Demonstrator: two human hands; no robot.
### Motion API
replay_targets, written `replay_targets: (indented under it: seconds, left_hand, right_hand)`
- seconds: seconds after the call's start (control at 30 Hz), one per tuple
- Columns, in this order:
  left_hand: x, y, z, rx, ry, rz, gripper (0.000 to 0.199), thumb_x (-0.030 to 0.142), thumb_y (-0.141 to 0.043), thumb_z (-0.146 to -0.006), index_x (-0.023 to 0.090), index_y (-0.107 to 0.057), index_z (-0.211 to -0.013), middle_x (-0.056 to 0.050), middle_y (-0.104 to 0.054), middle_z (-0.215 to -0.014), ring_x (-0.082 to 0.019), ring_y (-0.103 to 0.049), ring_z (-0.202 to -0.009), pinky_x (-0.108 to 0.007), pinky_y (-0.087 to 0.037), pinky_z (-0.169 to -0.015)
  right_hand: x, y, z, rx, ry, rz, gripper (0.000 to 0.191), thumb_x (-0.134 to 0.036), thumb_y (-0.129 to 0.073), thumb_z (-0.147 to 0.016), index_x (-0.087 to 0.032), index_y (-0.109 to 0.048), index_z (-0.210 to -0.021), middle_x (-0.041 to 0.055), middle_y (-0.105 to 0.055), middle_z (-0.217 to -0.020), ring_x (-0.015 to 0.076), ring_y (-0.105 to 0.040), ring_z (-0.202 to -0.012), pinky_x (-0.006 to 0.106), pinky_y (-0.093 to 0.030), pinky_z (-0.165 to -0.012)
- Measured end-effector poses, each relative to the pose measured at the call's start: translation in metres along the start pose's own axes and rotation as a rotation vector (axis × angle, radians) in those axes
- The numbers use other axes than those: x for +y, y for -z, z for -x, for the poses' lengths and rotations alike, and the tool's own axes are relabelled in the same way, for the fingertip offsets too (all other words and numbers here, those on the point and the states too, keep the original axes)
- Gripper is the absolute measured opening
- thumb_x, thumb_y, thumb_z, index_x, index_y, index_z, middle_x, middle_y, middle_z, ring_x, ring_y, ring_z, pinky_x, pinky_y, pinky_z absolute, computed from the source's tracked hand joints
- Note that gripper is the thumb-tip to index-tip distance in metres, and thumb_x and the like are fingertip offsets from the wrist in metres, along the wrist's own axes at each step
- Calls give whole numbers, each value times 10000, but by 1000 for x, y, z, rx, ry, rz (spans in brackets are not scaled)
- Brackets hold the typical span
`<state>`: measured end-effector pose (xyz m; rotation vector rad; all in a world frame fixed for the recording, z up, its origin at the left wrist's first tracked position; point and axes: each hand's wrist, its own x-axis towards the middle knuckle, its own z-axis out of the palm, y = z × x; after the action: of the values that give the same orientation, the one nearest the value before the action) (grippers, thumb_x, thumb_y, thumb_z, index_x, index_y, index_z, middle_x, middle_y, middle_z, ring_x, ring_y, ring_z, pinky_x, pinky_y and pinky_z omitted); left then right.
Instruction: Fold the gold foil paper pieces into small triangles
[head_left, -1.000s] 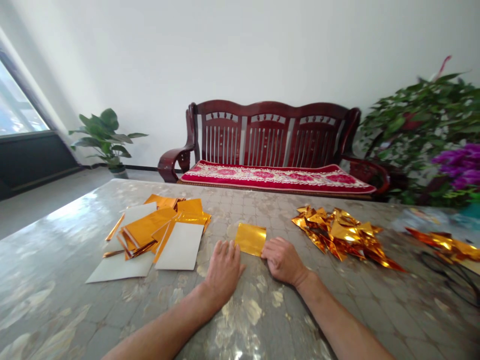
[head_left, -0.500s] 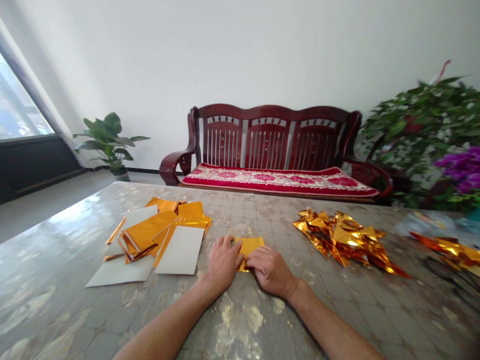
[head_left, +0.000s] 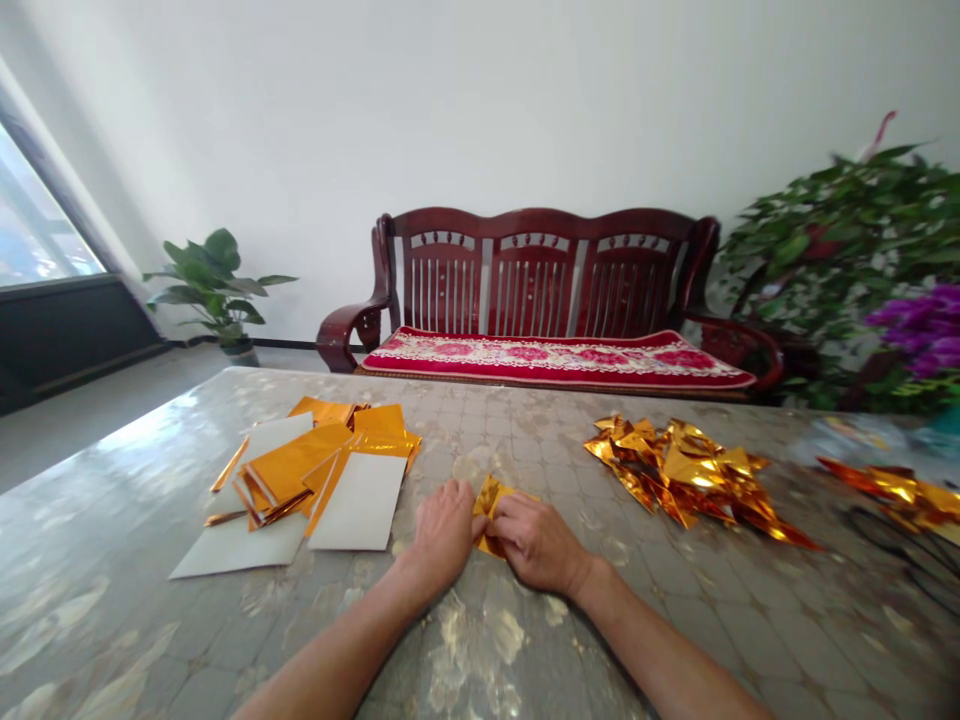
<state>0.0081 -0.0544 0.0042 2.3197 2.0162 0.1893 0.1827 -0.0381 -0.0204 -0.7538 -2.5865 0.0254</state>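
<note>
A small sheet of gold foil paper, partly folded, lies on the table between my two hands. My left hand is closed on its left edge, with the thumb reaching onto the paper. From the other side my right hand pinches the paper, its fingers curled and covering the lower right part. Left of my hands is a loose pile of flat gold foil sheets, some showing a white back. On the right sits a heap of folded, shiny gold foil pieces.
The table has a patterned, glossy cover. More foil, a dark cable and clear plastic lie at the right. Behind stands a wooden bench with a red cushion, between potted plants.
The foil paper between my hands has turned at an angle, and a raised, creased corner now shows on its left. My right fingers have moved slightly further over it.
</note>
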Motion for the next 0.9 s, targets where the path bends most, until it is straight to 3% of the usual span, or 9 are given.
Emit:
replay_targets:
  seconds: [0.27,0.43,0.53,0.67,0.77,0.9]
  left_hand:
    - [3,-2,1,7,8,35,158,292,-579,-884,170,-610,-980,-93,-643,-1024,-237,-630,-986,-311,-474,-799]
    - [3,-4,2,-12,-2,131,129,276,-552,-894,173,-580,-967,-64,-687,-933,-225,-660,-924,-296,-455,-740]
    - [2,-11,2,-11,-26,206,81,257,-552,-887,200,-563,-944,-14,-691,-850,-195,-660,-853,-275,-429,-695]
    - [1,-17,3,128,-135,225,49,210,-527,-906,221,-573,-913,7,-682,-856,-167,-623,-830,-269,-414,-706]
    - [0,-12,4,286,-228,162,159,243,-474,-964,230,-615,-891,-13,-680,-853,-186,-589,-857,-301,-412,-753]
    - [-6,-4,5,447,-334,142,268,300,-418,-1004,261,-676,-946,-26,-695,-874,-195,-562,-848,-324,-410,-766]
  right_hand:
    - [7,-5,3,56,-24,-85,245,-54,-477,-845,-207,-665,-811,24,-627,-777,153,-574,-779,247,-451,-736]
    - [12,-7,6,224,-197,-205,278,-26,-468,-829,-211,-669,-882,28,-647,-848,149,-606,-807,243,-483,-738]
    - [11,-2,5,334,-267,-144,276,-51,-477,-846,-215,-663,-968,50,-642,-919,174,-606,-878,277,-498,-783]
    - [9,8,3,360,-298,42,320,-116,-572,-842,-224,-649,-1133,83,-635,-1074,228,-558,-1024,360,-463,-896]
    - [12,13,4,344,-256,120,156,-195,-576,-908,-250,-711,-962,56,-664,-950,215,-547,-930,343,-431,-826]
    - [16,19,11,422,-214,225,192,-226,-536,-953,-253,-724,-921,49,-685,-891,201,-542,-886,336,-389,-802]
